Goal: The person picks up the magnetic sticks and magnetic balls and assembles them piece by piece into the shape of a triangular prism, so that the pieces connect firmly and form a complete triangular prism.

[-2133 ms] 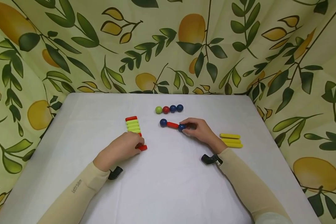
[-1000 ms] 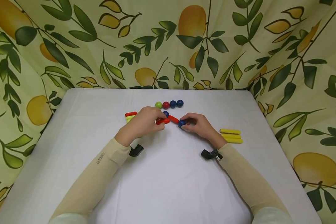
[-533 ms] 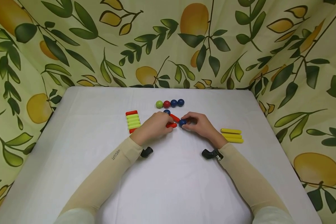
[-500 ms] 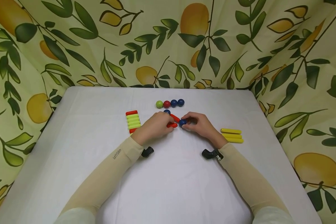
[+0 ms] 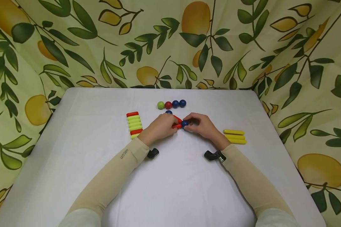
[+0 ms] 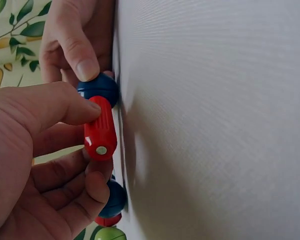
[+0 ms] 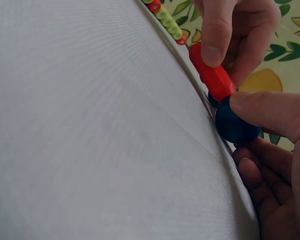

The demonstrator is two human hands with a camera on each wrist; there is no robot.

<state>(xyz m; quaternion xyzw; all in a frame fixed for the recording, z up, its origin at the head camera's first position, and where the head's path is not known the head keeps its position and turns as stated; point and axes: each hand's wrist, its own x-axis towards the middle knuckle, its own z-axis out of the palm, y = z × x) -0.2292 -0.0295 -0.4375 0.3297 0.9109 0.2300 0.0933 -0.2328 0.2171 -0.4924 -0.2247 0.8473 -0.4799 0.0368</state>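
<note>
My left hand (image 5: 163, 126) pinches a red magnetic rod (image 6: 101, 130) between thumb and fingers; a small silver disc shows on its near end. The rod's far end touches a blue ball (image 7: 237, 122), which my right hand (image 5: 200, 125) pinches between thumb and fingers. Another red rod (image 5: 177, 119) runs from that ball up-left toward a second blue ball (image 5: 169, 112), partly hidden behind my left hand. Behind them stands a row of balls: a green ball (image 5: 160, 105), a red ball (image 5: 168, 105) and two blue balls (image 5: 179, 103).
To the left lies a column of red and yellow-green rods (image 5: 134, 121), its lower end hidden by my left wrist. Several longer yellow rods (image 5: 234, 136) lie to the right. The white table (image 5: 170, 189) meets a leaf-patterned curtain (image 5: 159, 47) behind.
My left hand has picked a red rod from the left column and carried it right until it meets the blue ball. The right hand stays at that ball; the first rod has swung to a steeper angle.
</note>
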